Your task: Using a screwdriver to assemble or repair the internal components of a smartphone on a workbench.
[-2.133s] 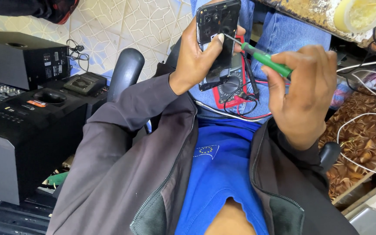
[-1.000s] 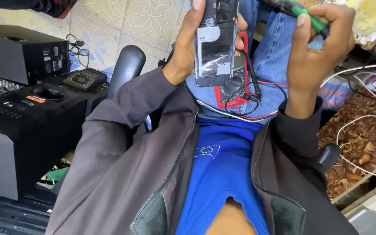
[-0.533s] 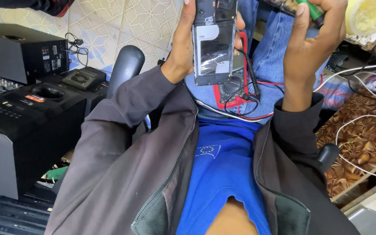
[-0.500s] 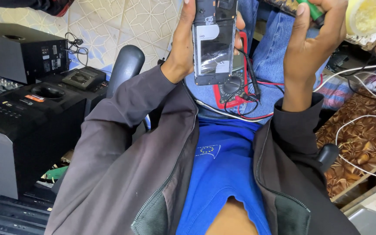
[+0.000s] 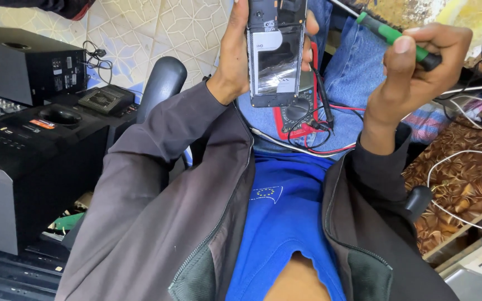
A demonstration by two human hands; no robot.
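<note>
The opened phone [image 5: 276, 53], top centre of the frame, looks light, stiff and fragile, best held by its edges as the left hand [image 5: 241, 53] grips it, while the right hand [image 5: 414, 72], upper right, clasps a green screwdriver [image 5: 389, 36] above the red meter [image 5: 299, 114].

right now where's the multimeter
In the head view the red multimeter lies on the person's lap at centre, just behind the opened phone held in the left hand, with its leads looping to its right.
</note>
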